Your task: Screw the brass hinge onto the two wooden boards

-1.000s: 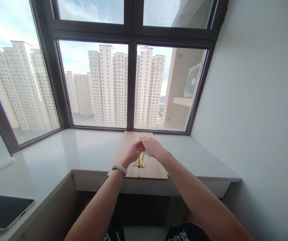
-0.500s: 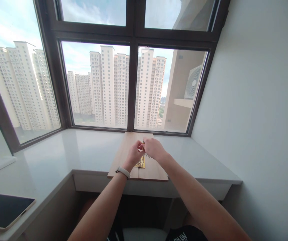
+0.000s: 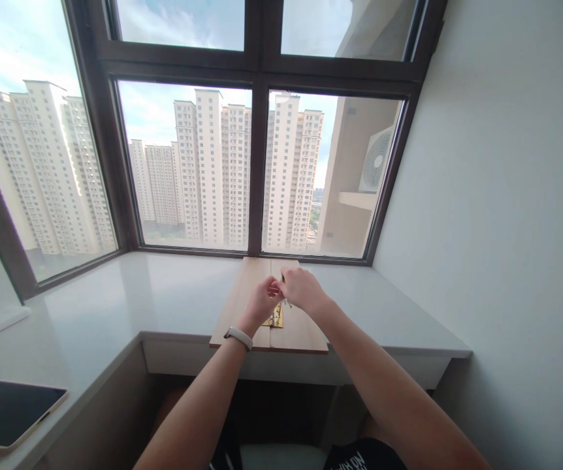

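Note:
Over a light wooden board [image 3: 235, 313], my left hand [image 3: 263, 298] and my right hand [image 3: 304, 288] meet, with their fingertips together. Both are closed in a pinch around a small piece [image 3: 283, 278] with dark and yellowish edges, too small and too covered to name. Below my right fingers, some tiny light bits [image 3: 288, 303] show; I cannot tell whether they hang or lie there. A yellow card-like piece with a dark and white pattern [image 3: 276, 318] lies on the board beneath my hands, partly hidden by my left hand. My left wrist wears a pale band [image 3: 239, 337].
The board rests on a white window ledge [image 3: 178, 294], its near end reaching past the front edge. A tablet with a dark screen [image 3: 10, 414] lies at the lower left. Dark window frames [image 3: 257, 163] stand behind, and a white wall [image 3: 487, 196] is on the right.
My hands stay together over the board; the fingers have shifted only slightly. The whole view has moved a few pixels.

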Demonstrator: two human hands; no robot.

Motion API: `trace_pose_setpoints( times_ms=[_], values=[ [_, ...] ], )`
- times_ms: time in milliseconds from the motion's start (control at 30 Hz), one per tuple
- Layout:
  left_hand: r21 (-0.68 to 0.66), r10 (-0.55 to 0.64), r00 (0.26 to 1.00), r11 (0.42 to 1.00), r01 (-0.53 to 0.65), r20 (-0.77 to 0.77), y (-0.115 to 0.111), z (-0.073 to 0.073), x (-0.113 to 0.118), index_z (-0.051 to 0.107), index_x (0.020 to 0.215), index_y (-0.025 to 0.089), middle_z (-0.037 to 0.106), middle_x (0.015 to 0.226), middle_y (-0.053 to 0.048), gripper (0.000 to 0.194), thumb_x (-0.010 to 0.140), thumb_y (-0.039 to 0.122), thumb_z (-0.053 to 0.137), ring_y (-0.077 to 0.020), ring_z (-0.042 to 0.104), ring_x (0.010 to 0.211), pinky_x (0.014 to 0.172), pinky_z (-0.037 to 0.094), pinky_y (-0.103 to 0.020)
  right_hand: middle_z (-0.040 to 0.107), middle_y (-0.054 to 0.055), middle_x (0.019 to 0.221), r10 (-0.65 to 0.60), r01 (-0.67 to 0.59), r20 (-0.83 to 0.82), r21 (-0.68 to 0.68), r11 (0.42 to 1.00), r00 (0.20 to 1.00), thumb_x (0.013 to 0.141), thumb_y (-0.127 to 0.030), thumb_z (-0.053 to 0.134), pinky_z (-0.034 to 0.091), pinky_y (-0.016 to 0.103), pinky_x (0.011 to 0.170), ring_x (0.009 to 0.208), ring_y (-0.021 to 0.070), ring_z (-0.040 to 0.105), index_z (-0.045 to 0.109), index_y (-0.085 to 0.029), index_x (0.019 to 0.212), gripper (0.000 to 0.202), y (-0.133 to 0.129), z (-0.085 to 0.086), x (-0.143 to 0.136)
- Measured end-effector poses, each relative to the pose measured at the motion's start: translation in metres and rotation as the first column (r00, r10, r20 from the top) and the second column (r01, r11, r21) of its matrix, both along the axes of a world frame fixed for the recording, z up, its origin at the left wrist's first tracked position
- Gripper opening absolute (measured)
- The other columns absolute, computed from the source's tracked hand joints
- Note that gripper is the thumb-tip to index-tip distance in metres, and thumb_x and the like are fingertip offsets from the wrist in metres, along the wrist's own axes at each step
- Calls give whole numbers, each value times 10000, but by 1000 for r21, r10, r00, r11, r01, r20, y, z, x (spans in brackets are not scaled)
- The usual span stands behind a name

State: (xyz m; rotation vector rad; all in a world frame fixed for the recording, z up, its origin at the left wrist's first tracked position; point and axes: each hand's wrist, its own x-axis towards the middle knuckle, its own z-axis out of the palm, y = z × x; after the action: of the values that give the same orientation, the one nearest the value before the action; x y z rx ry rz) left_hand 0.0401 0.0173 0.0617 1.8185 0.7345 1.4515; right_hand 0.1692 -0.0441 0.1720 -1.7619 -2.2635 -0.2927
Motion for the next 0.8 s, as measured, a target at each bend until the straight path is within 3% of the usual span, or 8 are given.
trace_pose_setpoints(
  times_ms=[100,233,333,467,633,733,800],
  values=[
    [28,39,999,999,-38,-24,-2,2,2,623,842,188,694,816,-41,220,775,307,794,-192,690,793,691,572,-303,711,117,927,-7,6,39,12,1000,999,1011,-320,483,415,279,682,856,231,678,642,-170,1004,218,1,-2,-1],
    [3,-106,994,994,106,10,0,2,1,673,1031,183,732,963,-84,236,834,293,743,-217,708,919,847,586,-384,708,99,974,68,-67,47,-9,998,997,984,-209,517,402,259,699,861,203,669,628,-183,1035,124,1,-3,4],
    [-13,-151,987,988,152,51,3,1,0,679,1083,163,739,1017,-107,264,844,265,727,-235,708,975,917,568,-426,697,75,1009,155,-154,36,-27,988,987,941,-104,536,380,236,703,880,172,651,608,-192,1012,135,-1,-1,10],
    [-7,-97,995,995,97,3,2,1,-1,687,1058,168,742,990,-96,227,849,254,708,-228,713,929,862,576,-395,695,77,1025,191,-193,-27,-63,979,981,923,-128,582,380,228,699,898,165,646,603,-187,1055,147,-1,2,13],
    [62,43,998,997,-40,-47,-5,1,4,651,898,189,710,829,-44,149,832,298,728,-185,687,787,701,555,-299,712,124,955,-14,13,-6,-5,1000,1000,988,-410,536,413,281,694,872,234,678,630,-163,1054,272,-2,2,8],
    [94,120,992,989,-115,-47,-7,1,7,613,843,191,696,808,-37,177,801,285,757,-177,676,766,668,538,-279,715,125,934,-16,16,41,1,1000,999,1005,-327,491,415,282,690,853,231,684,637,-164,1030,221,-4,1,5],
    [91,91,994,992,-86,-57,-6,1,7,631,913,198,714,895,-56,176,814,284,749,-187,688,816,696,553,-298,715,106,966,45,-44,53,-18,999,998,975,-225,523,409,267,692,857,211,679,628,-179,1044,134,-4,1,6]
  ],
)
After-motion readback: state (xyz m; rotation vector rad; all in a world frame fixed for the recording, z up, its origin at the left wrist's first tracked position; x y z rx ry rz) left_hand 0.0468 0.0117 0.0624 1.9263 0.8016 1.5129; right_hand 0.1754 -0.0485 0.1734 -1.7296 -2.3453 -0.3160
